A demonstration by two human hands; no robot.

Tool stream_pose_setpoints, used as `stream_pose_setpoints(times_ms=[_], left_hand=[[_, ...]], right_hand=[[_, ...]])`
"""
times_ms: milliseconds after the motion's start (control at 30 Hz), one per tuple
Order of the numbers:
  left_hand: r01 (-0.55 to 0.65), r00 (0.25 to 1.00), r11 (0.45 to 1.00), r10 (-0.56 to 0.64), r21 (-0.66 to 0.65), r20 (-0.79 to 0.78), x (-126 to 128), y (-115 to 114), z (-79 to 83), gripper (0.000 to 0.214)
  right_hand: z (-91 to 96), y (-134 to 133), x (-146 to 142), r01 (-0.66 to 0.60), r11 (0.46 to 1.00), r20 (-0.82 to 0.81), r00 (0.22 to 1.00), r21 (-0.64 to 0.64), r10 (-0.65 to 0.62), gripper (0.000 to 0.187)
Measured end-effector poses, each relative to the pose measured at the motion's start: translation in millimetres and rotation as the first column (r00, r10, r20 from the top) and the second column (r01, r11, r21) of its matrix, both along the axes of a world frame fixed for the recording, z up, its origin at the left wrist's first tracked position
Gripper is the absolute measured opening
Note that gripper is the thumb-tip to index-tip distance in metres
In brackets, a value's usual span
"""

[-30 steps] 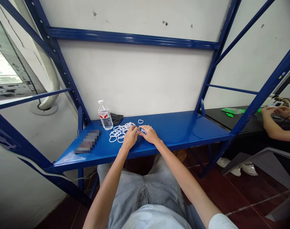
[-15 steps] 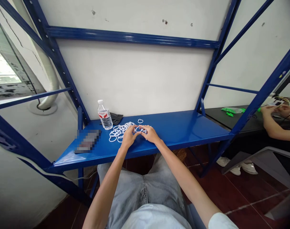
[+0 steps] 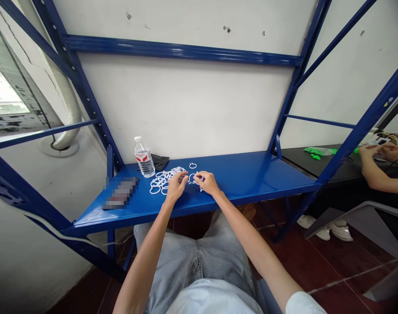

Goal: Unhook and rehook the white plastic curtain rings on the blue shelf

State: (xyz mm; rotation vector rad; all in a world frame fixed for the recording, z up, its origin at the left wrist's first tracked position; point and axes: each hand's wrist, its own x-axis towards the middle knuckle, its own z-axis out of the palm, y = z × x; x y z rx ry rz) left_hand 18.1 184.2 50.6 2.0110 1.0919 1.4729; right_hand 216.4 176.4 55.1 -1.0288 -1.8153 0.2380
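Note:
A heap of several white plastic rings [image 3: 162, 179] lies on the blue metal shelf [image 3: 251, 176]. My left hand [image 3: 175, 187] rests at the heap's right edge, its fingers curled and pinching a white ring. My right hand [image 3: 208, 183] is just beside it, fingers pinched on a white ring [image 3: 193, 178] held between both hands a little above the shelf. One single ring [image 3: 193, 165] lies apart behind the hands.
A water bottle [image 3: 144, 158] stands at the back left, a dark pouch [image 3: 160, 162] behind it. A blurred flat object [image 3: 120, 193] lies at the shelf's left. Another person's hands [image 3: 379, 152] work at a black table on the right, with green parts [image 3: 315, 152].
Both hands have curled from lying on the rings into a pinch and lifted a ring slightly between them. The heap and bottle have not moved.

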Motion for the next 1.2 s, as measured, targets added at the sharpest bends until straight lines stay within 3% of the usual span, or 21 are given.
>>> stream_pose_setpoints(times_ms=[267, 667, 933, 1200], left_hand=[[0.031, 0.997, 0.999, -0.028, 0.037, -0.078, 1.2, -6.7, 4.9, 0.032], [-0.025, 0.989, 0.992, 0.043, 0.122, -0.142, 3.6, -7.4, 2.8, 0.025], [-0.049, 0.981, 0.986, 0.078, 0.157, -0.178, 4.1, -7.6, 2.3, 0.023], [-0.132, 0.973, 0.977, 0.159, 0.165, -0.166, 0.4, 3.3, -6.0, 0.027]], right_hand=[[0.1, -0.5, 0.7, 0.043, 0.999, -0.017, 0.999, -0.026, -0.043, 0.027], [-6.5, 3.8, -0.6, 0.099, 0.995, 0.222, 0.970, 0.015, -0.100, 0.022], [-7.1, 3.6, -2.3, 0.194, 0.981, 0.287, 0.939, 0.008, -0.188, 0.018], [-2.3, -4.3, -3.6, 0.126, 0.992, 0.220, 0.968, 0.002, -0.123, 0.027]])
